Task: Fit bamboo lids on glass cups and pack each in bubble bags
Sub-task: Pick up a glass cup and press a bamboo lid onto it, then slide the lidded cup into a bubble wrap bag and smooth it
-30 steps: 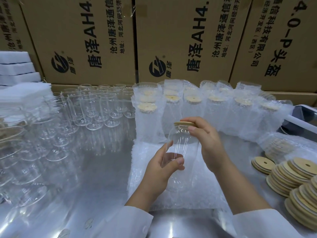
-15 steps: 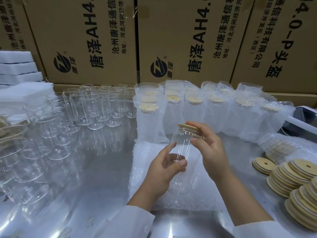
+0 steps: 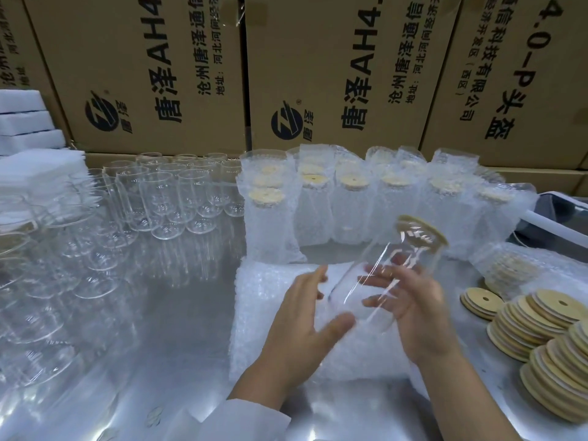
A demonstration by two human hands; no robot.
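One clear glass cup [image 3: 386,275], capped by a round bamboo lid [image 3: 421,232], tilts in the air over the flat pile of bubble bags [image 3: 267,307]. The right hand [image 3: 416,313] cradles it on outstretched fingers. The left hand [image 3: 305,326] is spread loose at its base, and blur hides whether it touches. Behind stand bagged cups [image 3: 273,224], each showing a lid inside, at least six in the front row. Bare cups [image 3: 165,198], too many to count, crowd the shiny metal table [image 3: 178,313] on the left. Loose lids [image 3: 541,316] lie fanned at right.
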